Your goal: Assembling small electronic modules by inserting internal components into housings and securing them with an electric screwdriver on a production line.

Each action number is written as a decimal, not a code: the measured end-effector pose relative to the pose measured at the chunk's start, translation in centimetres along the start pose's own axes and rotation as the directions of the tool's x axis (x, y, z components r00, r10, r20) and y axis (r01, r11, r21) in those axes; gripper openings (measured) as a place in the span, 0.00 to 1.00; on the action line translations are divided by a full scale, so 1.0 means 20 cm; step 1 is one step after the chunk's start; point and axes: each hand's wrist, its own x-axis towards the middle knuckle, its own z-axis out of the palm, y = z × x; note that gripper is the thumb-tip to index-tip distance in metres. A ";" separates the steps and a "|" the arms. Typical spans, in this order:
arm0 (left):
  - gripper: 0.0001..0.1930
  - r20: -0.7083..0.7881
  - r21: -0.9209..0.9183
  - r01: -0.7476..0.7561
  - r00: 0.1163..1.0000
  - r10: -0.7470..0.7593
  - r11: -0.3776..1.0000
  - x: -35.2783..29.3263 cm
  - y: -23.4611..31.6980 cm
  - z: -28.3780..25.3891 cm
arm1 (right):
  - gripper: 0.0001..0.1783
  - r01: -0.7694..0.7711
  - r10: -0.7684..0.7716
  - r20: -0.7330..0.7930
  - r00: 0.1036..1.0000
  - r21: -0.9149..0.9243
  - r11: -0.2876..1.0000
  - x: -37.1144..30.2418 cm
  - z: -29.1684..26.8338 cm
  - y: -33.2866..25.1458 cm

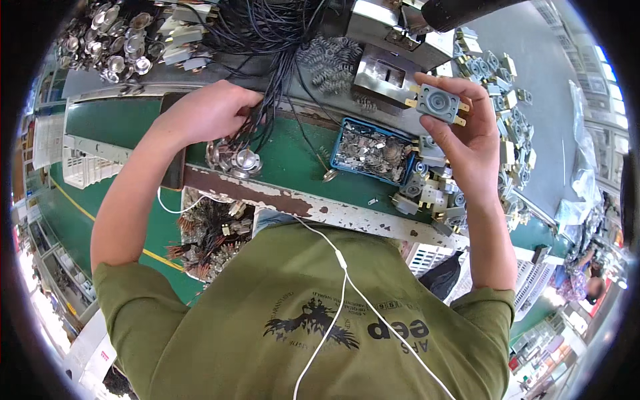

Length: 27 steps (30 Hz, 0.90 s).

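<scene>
Pinching a grey square part, the right grip spans its edges.

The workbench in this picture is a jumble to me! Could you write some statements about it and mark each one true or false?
1. The right hand holds a squarish grey part. True.
2. The blue tray holds small metal pieces. True.
3. The left hand is inside the blue tray. False: it is at the bundle of black wires.
4. The pile of springs lies on the green shirt. False: it lies on the bench, beyond the tray.
5. A white cable hangs over the green shirt. True.
</scene>
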 end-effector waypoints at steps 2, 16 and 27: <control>0.10 -0.122 0.033 -0.074 0.990 0.078 0.997 -0.03 -0.06 0.04 | 0.24 0.039 -0.039 0.002 0.999 -0.120 0.992 0.01 -0.02 -0.05; 0.10 -0.434 -0.237 -0.077 0.900 -0.034 0.968 -0.19 0.03 -0.11 | 0.20 0.311 -0.249 0.221 0.943 -0.852 0.421 0.18 0.02 0.10; 0.09 -0.588 -0.191 -0.203 0.807 0.054 0.960 -0.15 0.14 -0.15 | 0.10 0.355 -0.331 0.229 0.915 -0.846 0.398 0.21 0.01 0.14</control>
